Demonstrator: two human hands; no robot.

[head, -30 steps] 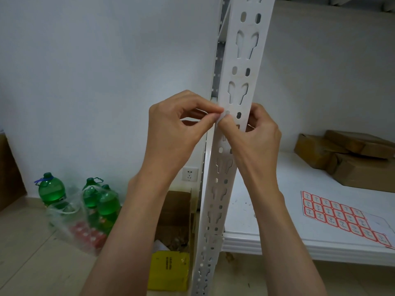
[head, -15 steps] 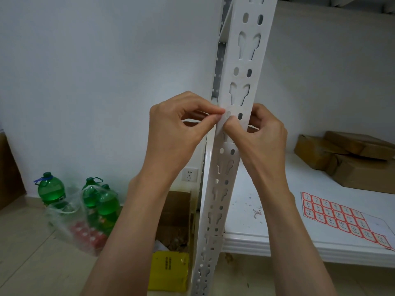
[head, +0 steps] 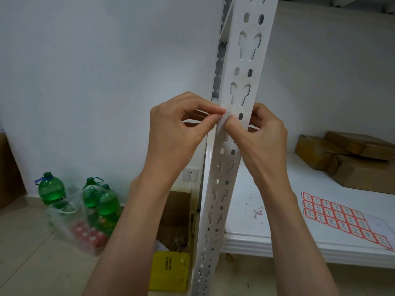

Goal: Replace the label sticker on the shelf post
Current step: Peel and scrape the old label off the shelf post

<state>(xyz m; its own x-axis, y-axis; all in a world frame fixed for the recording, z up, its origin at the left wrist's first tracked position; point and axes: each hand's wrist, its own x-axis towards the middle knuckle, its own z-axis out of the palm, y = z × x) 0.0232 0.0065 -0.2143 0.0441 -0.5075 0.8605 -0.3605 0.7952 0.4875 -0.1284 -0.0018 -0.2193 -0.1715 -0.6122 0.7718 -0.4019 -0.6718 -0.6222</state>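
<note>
Two hands meet at one spot on the post (head: 239,99), about midway up the visible length, just below a keyhole slot. That spot is where the label work is going on: a small pale flap (head: 222,122), hard to tell from the white paint, shows at the post's left edge between the fingertips. Whether it is old sticker residue or backing I cannot tell.

The left hand (head: 177,133) has thumb and forefinger curled and pinched together on that flap at the edge, likely to lift or hold it. The right hand (head: 263,133) wraps the post from the other side, fingers curled behind it and the thumb pressed on the front face beside the pinch, which probably steadies the post and pins the flap's base.

On the shelf (head: 277,238) to the right lies a sheet of red-bordered stickers (head: 337,216), near the front edge and within reach, presumably the source of the new label. Between it and the post sit small scraps (head: 257,212), seemingly peeled bits.

Further back are brown boxes (head: 352,159). On the floor to the left stand green bottles (head: 51,189), a cardboard box (head: 177,208) and a yellow packet (head: 168,272).
</note>
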